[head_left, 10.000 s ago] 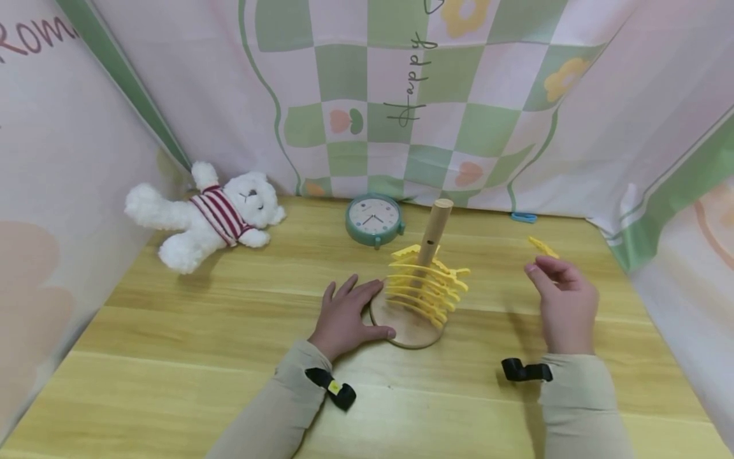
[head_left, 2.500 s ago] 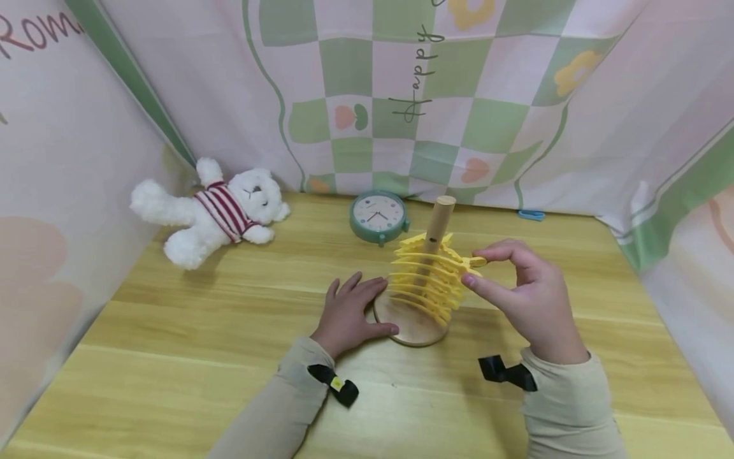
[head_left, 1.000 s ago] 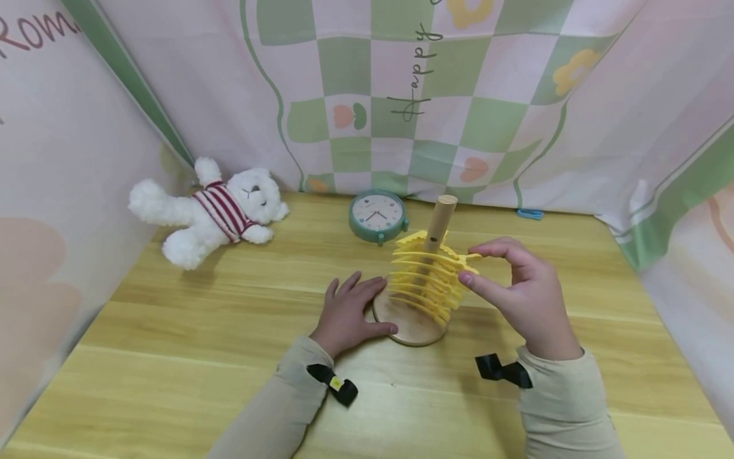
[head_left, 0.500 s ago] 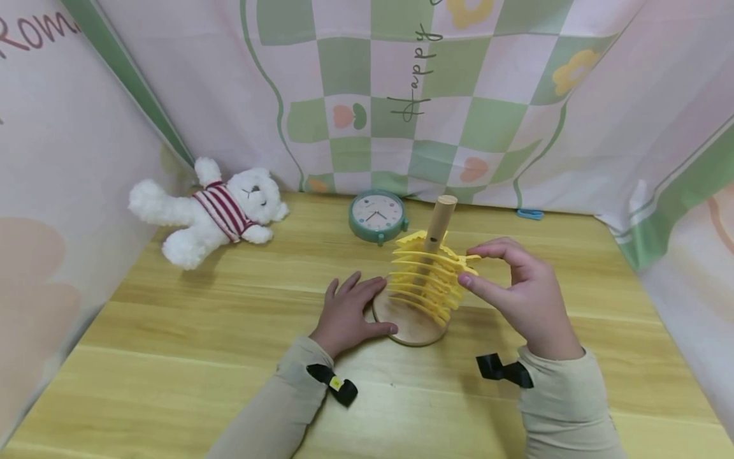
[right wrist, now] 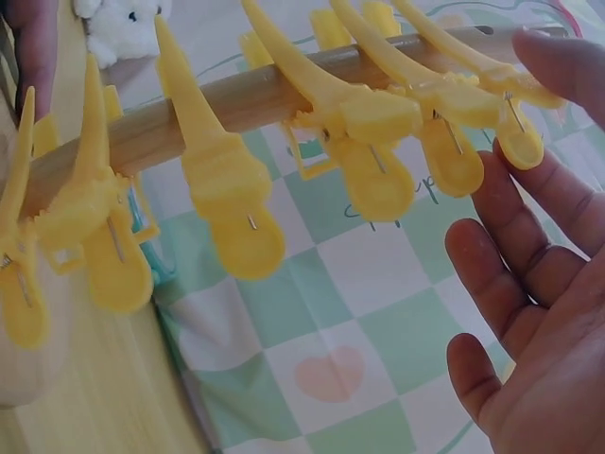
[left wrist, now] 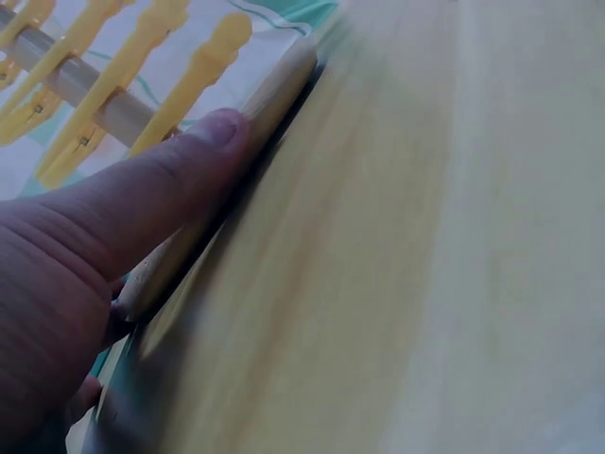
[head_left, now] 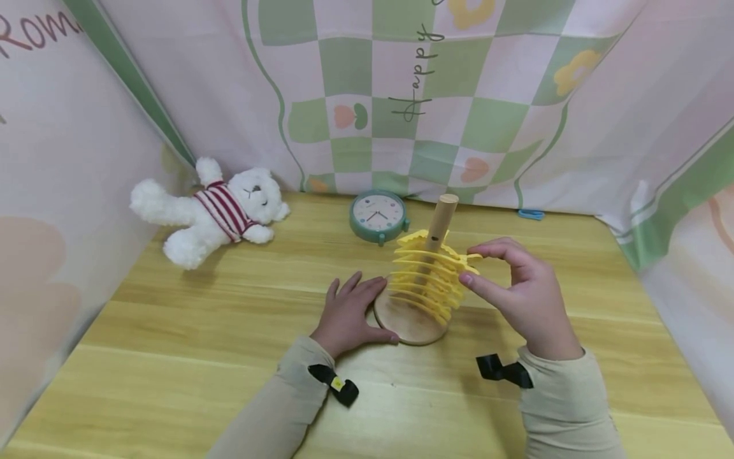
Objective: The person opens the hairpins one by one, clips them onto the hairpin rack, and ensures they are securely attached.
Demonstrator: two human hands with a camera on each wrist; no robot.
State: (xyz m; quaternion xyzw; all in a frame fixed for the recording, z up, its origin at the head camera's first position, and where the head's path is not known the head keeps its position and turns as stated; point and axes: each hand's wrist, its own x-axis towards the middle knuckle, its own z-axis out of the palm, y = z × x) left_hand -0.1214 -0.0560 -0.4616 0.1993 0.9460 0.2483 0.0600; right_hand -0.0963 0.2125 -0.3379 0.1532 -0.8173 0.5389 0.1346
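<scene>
A wooden post (head_left: 443,213) rises from a round wooden base (head_left: 413,328). Several yellow spring clips (head_left: 424,280) are clamped along it, one above another. My left hand (head_left: 348,319) rests at the base's left edge, its fingers spread and fairly straight; the left wrist view has the thumb (left wrist: 198,147) against the rim. With thumb and index finger my right hand (head_left: 527,296) pinches the handle end of the top clip (right wrist: 522,142), which is at the post. In the right wrist view the remaining fingers of that hand are bent and hold nothing.
Behind the post, a teal clock (head_left: 378,215) lies face up. A white teddy bear (head_left: 226,207) in a striped shirt lies at the back left. One blue clip (head_left: 531,215) sits by the patterned curtain (head_left: 395,115), which borders the wooden table (head_left: 201,357).
Ten seconds ago my right hand was off to the right with a yellow clip; it has since brought that clip left to the post. Over the last second the hands have barely moved.
</scene>
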